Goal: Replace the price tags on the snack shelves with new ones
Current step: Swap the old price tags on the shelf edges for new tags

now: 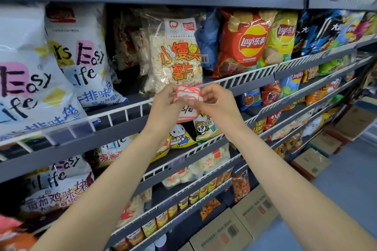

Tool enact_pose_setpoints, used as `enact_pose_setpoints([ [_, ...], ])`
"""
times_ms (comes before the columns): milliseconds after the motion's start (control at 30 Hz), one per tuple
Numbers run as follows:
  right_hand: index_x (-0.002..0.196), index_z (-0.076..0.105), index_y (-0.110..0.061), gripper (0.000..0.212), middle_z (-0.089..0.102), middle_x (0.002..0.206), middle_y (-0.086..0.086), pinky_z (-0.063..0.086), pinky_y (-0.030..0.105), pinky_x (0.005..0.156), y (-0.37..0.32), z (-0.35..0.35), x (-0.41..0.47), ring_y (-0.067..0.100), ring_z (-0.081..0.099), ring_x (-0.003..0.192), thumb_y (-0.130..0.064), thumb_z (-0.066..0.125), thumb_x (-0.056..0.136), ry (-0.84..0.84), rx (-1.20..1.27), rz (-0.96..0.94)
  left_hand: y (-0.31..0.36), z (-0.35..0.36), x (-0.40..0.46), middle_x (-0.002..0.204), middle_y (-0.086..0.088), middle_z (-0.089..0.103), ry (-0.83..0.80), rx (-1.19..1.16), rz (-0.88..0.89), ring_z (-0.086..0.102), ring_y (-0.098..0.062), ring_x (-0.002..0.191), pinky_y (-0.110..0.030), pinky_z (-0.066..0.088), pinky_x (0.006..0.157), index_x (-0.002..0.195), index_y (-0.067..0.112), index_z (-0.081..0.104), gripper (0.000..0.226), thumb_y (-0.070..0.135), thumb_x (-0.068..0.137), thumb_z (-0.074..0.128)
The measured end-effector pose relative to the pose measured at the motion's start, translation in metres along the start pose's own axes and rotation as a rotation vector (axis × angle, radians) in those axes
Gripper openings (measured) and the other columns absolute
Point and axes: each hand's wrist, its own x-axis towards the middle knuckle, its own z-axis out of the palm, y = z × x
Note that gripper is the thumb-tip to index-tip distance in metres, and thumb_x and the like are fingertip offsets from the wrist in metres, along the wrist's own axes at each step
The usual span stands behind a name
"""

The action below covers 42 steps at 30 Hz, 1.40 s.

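Both grips are on a small fanned stack of red-bordered white paper price tags (186, 96): left hand (165, 104) pinches it, right hand (216, 101) thumbs off the top one, just before the white wire shelf rail (244, 78). A clear plastic tag holder (70, 131) sits at left. We judge the risk: two tags peeling together, or the stack slipping and scattering.
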Motion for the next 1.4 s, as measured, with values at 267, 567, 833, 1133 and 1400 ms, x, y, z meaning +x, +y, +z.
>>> enact_pose_setpoints([
  [267, 0.072, 0.062, -0.015, 0.019, 0.064, 0.066, 0.003, 0.051, 0.032, 0.061, 0.0, -0.007, 0.003, 0.014, 0.059, 0.059, -0.017, 0.081, 0.07, 0.035, -0.036, 0.032, -0.001, -0.002, -0.001, 0.109, -0.006, 0.067, -0.053, -0.053, -0.039, 0.064, -0.026, 0.103, -0.05, 0.05, 0.094, 0.095, 0.023, 0.058, 0.019, 0.009, 0.097, 0.045],
  [567, 0.082, 0.073, -0.014, 0.004, 0.07, 0.076, 0.001, 0.052, 0.025, 0.071, -0.001, -0.02, 0.01, 0.009, 0.064, 0.069, -0.012, 0.071, 0.081, -0.053, -0.076, -0.033, 0.003, 0.006, -0.003, 0.101, -0.004, 0.067, 0.058, 0.028, 0.046, 0.064, -0.023, 0.097, -0.043, 0.053, 0.088, 0.094, 0.024, 0.055, 0.02, 0.008, 0.098, 0.043],
  [833, 0.085, 0.067, -0.013, 0.002, 0.063, 0.068, -0.01, 0.051, 0.016, 0.059, -0.011, 0.015, -0.001, 0.002, 0.06, 0.054, -0.012, 0.066, 0.084, -0.128, -0.107, -0.156, -0.009, -0.023, -0.026, 0.088, -0.011, 0.066, 0.27, 0.467, 0.311, 0.058, -0.023, 0.075, -0.035, 0.043, 0.071, 0.115, 0.011, 0.051, 0.019, 0.011, 0.098, 0.041],
  [1133, 0.086, 0.061, -0.015, 0.004, 0.068, 0.078, 0.0, 0.055, 0.031, 0.071, -0.033, 0.08, -0.024, 0.008, 0.066, 0.074, -0.012, 0.063, 0.087, -0.068, -0.05, -0.221, -0.031, -0.103, -0.07, 0.052, 0.0, 0.044, 0.36, 0.644, 0.356, 0.042, -0.015, 0.047, -0.028, 0.028, 0.048, 0.122, 0.009, 0.048, 0.025, 0.011, 0.098, 0.042],
  [1400, 0.103, 0.068, -0.012, 0.017, 0.061, 0.078, -0.013, 0.039, 0.001, 0.067, -0.048, 0.131, -0.058, -0.016, 0.054, 0.07, -0.007, 0.062, 0.086, -0.029, -0.14, -0.298, -0.056, -0.157, -0.11, 0.067, -0.003, 0.054, 0.372, 0.483, 0.355, 0.049, -0.022, 0.056, -0.034, 0.036, 0.054, 0.118, 0.007, 0.044, 0.023, 0.006, 0.096, 0.046],
])
